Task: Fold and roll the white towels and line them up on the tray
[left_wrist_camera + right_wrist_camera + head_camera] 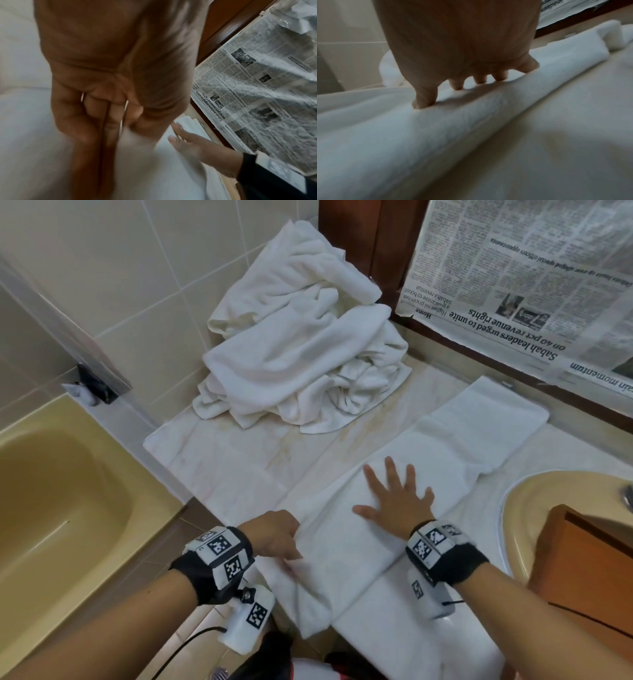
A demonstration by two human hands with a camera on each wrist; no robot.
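Observation:
A long white towel (428, 460), folded lengthwise, lies diagonally across the marble counter (219, 467). My right hand (394, 498) lies flat on its middle with fingers spread, pressing it down; the right wrist view shows those fingers (424, 100) on the towel (436, 128). My left hand (274, 537) grips the towel's left edge near the counter's front, fingers curled round the cloth (137, 148). A heap of unfolded white towels (301, 347) sits in the back corner. A brown wooden tray (589, 563) rests over the sink at the right.
A yellow bathtub (61, 501) lies below at the left. The yellow sink (513, 508) is at the right. Newspaper (524, 278) covers the mirror behind the counter. Tiled wall (137, 268) stands behind the heap.

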